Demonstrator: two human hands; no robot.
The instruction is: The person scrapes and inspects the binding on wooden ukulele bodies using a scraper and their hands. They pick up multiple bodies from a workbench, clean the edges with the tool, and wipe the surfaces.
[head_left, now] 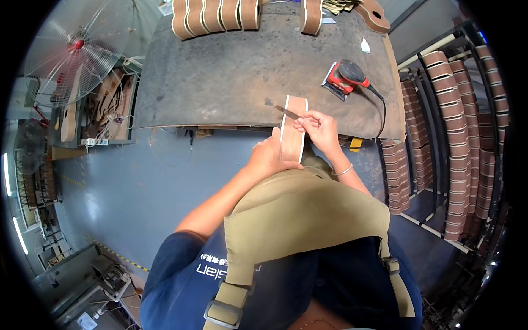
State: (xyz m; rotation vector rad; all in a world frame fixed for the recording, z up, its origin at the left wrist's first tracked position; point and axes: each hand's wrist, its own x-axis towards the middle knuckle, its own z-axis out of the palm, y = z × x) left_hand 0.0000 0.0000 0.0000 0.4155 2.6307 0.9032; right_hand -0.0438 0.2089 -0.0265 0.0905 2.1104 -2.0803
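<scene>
My left hand (266,154) grips a small wooden ukulele body (293,135), stood on edge so its brown side with pale edge strips faces up. One end of the body reaches over the front edge of the dark worktable (220,77); its near end is close to my apron. Between the fingers of my right hand (322,132) is a thin, dark, flat blade (287,112), lying slantwise across the body's side. Whether its edge touches the wood I cannot tell.
A red and black sander (342,77) with a cord lies on the table's right, near a small white bottle (365,45). Several bodies (214,16) line the far edge. A rack of bodies (448,143) stands right; a large fan (80,44) stands left.
</scene>
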